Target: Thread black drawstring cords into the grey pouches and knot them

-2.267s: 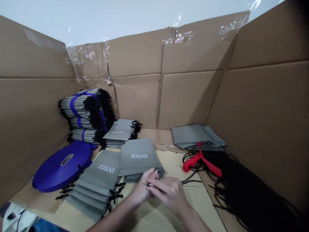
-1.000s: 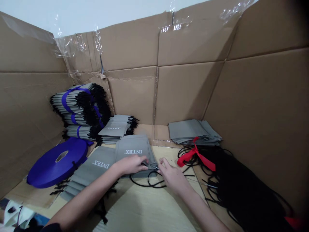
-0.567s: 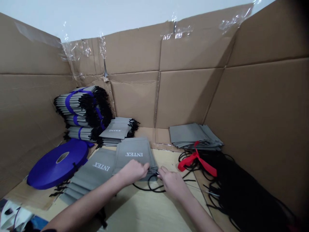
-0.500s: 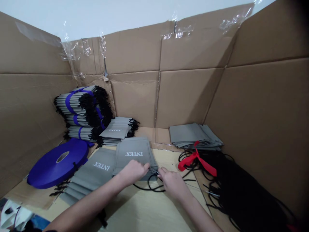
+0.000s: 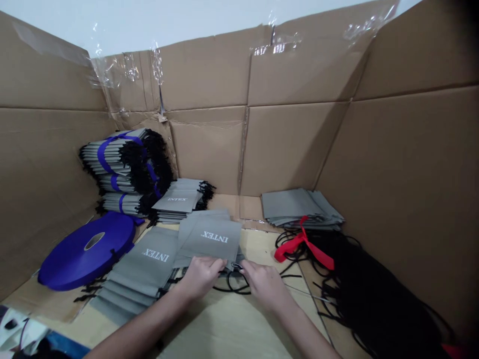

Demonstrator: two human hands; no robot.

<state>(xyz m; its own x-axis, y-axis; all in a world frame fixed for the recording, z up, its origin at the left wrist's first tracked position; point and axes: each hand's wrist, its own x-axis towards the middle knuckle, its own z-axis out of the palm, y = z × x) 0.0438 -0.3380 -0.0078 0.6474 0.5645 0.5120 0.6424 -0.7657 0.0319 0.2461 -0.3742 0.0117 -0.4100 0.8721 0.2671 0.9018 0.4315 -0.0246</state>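
Left hand: (image 5: 204,276) is pinching the near edge of a printed grey bag (image 5: 215,247) between thumb and curled fingers.
Right hand: (image 5: 264,281) is facing it, apparently pinching a thin wire tool (image 5: 236,266), whose looped end is showing at the bag's near right corner.
Grey bag: is lying at 12 o'clock from the hands, on top of similar bags.
Loose cord: (image 5: 228,289) is curling at 6 o'clock, just below that corner.
Step in hand: the hands seem to be working the tool at the bag's edge; whether it is passing inside the hem, I cannot tell.
Next move: is probably calling for a steady left pinch while the right is keeping the tool in line with the edge.
Nine o'clock: fanned corded bags (image 5: 153,249) are lying before a purple ribbon roll (image 5: 71,259).
Ten to eleven: tied bundles (image 5: 112,149) and a corded stack (image 5: 177,202) are sitting.
One to two: plain bags (image 5: 292,204) are resting.
Three to four: black cords (image 5: 370,294) are spreading, a red tie (image 5: 299,244) binding their far end.
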